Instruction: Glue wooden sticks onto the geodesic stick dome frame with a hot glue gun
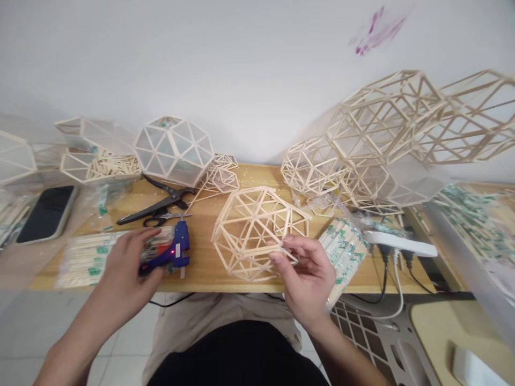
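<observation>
My left hand (131,268) is at the left, its thumb and fingers apart on either side of the handle of a blue hot glue gun (181,244). A small red light glows on the gun, which lies by a plastic-wrapped pack of wooden sticks (90,257). In the middle, a domed lattice frame of wooden sticks (254,219) rests near the table's front edge. My right hand (308,273) pinches the frame's right side between thumb and fingers. Whether a loose stick is also in that pinch, I cannot tell.
Black scissors (169,198) and a phone (47,213) lie on the left. Covered frames like one polyhedron (175,150) stand along the wall. Larger open lattices (394,115) rise at right. Another stick pack (344,249) lies near a white power strip (402,244) with cables.
</observation>
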Tool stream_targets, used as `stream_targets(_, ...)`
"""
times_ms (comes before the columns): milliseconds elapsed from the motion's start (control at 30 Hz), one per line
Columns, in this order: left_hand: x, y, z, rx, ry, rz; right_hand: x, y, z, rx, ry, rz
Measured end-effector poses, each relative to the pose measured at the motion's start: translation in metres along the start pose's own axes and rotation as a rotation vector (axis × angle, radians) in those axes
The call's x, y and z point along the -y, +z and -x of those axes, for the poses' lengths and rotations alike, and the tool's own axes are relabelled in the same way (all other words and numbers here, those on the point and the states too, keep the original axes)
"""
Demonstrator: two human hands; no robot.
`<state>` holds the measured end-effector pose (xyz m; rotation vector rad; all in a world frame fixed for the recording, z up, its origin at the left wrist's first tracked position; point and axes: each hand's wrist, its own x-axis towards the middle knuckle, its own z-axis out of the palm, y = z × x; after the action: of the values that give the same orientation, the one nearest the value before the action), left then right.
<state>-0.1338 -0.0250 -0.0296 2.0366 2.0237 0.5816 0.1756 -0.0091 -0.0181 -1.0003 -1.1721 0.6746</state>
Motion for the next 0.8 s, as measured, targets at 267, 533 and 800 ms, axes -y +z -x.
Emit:
stream_targets(267, -0.098, -0.01, 0.016, -0.054, -0.118, 0.643, -0.004, 0.006, 0.008, -0.015, -0.005, -0.027)
stream_targets(533, -0.127, 0.019, 0.008, 0.001, -0.245, 1.091, -0.008, 0.009, 0.018, 0.011, -0.051, 0.002)
stream_targets(800, -0.124, 0.031, 0.011, -0.004, -0.303, 1.123, -0.009, 0.012, 0.02, -0.004, -0.076, 0.028)
